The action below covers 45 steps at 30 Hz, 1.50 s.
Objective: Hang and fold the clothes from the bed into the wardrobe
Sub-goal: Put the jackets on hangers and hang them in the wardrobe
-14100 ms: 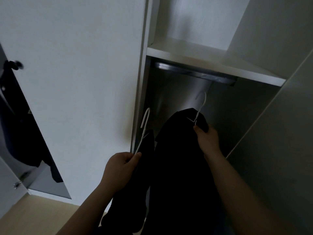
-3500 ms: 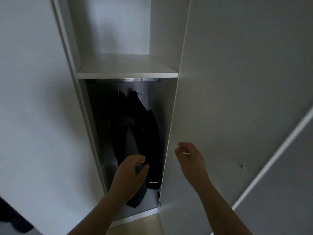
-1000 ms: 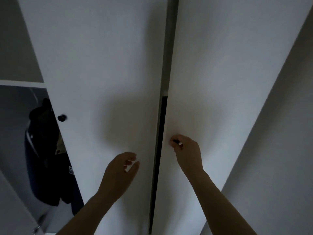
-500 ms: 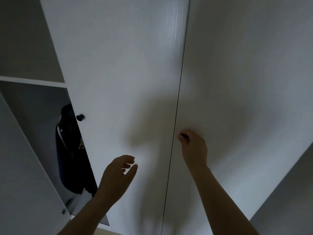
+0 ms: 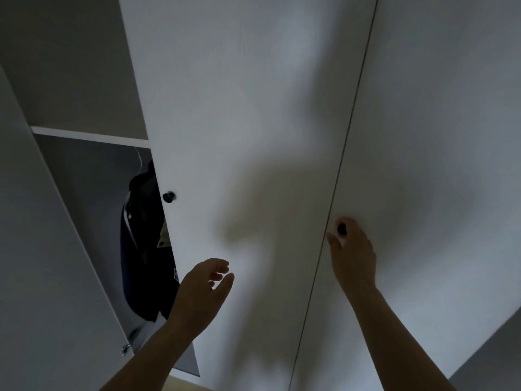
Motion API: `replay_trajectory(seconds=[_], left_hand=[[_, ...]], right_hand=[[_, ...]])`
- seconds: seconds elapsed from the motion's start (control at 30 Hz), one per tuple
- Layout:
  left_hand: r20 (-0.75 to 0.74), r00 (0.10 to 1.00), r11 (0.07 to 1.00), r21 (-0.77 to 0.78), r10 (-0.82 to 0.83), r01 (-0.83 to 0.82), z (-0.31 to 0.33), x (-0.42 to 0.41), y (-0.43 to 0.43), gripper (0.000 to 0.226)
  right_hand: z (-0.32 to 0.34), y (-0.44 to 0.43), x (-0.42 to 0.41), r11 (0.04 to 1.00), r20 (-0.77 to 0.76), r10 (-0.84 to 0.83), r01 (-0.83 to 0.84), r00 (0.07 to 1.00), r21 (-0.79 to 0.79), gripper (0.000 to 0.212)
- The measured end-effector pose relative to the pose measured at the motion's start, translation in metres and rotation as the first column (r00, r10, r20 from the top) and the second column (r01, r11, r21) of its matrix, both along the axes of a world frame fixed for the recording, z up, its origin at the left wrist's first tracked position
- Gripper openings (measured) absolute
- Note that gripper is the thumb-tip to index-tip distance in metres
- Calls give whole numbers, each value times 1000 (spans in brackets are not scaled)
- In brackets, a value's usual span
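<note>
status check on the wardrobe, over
Left hand open near the middle door. Right hand grips the knob. Dark garment hangs in the open left compartment. Nothing blocking.

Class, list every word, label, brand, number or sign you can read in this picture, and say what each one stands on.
No text here can be read.
Pale tag on the dark garment hanging in the open compartment: too small and blurred to read.
Light mark lower on the same garment: blurred, unreadable.
White wardrobe doors and black knobs: no writing visible.
</note>
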<state>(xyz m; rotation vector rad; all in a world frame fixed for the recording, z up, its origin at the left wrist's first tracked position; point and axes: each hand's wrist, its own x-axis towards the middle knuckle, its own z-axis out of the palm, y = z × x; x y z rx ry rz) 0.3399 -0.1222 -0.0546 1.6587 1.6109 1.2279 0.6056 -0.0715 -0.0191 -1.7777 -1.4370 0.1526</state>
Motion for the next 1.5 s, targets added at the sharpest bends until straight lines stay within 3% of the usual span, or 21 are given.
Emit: replay_trajectory(seconds=[0.07,0.13,0.6,0.7,0.8,0.97,1.07,1.3,1.5], left_hand=[[14,1000,1000,3,-15,15,2,-15,2,16],[10,999,999,1,-32,32,2,-35,5,15],[-26,989,987,68,-146,147,20,-182,49,24],[-7,987,984,81,-159,159,32,-191,74,26],[39,988,978,158,-146,139,47,-191,98,10],[179,979,983,171,-101,70,79,-189,151,19],[220,957,973,170,-191,155,94,-191,180,31],[204,955,971,151,-216,187,98,-178,201,35],[227,945,967,151,-236,205,89,-191,185,33]], right_hand=[[-2,-10,-12,999,-16,-44,43,999,-22,45],[-2,-19,-31,997,-6,-74,74,997,-35,51],[-10,-47,-224,992,-138,130,-128,982,22,35],[-2,-38,-238,990,-155,142,-137,978,46,34],[10,-22,-244,984,-166,175,-166,970,68,33],[36,7,-240,972,-178,201,-173,963,159,30],[44,18,-242,966,-172,220,-190,960,173,29],[69,30,-252,963,-116,209,-184,971,195,30],[119,34,-275,926,-30,160,-140,987,349,34]])
